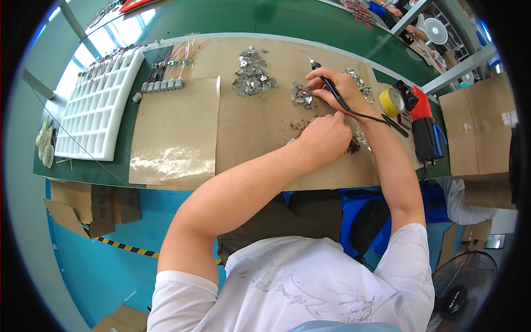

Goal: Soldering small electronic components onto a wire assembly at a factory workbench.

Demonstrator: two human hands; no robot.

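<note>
My right hand [345, 91] is wrapped round a soldering iron [330, 86] with a black handle; its thin tip points up and to the left, away from me. The fingertips of that hand reach a small heap of silvery metal pieces [302, 96]. Closer to me, my left hand [326, 138] is closed with its fingers curled under, and what they hold, if anything, is hidden. Small brown pieces [354, 146] lie beside and partly behind it. A larger heap of silvery metal pieces [253, 74] sits farther off to the left.
Brown sheeting [235, 144] covers the green table, with a glossy sheet [174, 130] on it. A white compartment tray [91, 119] stands left, near wired parts [166, 83]. Right are yellow tape [391, 102], a black box-shaped device [427, 138] and a cardboard box [478, 122].
</note>
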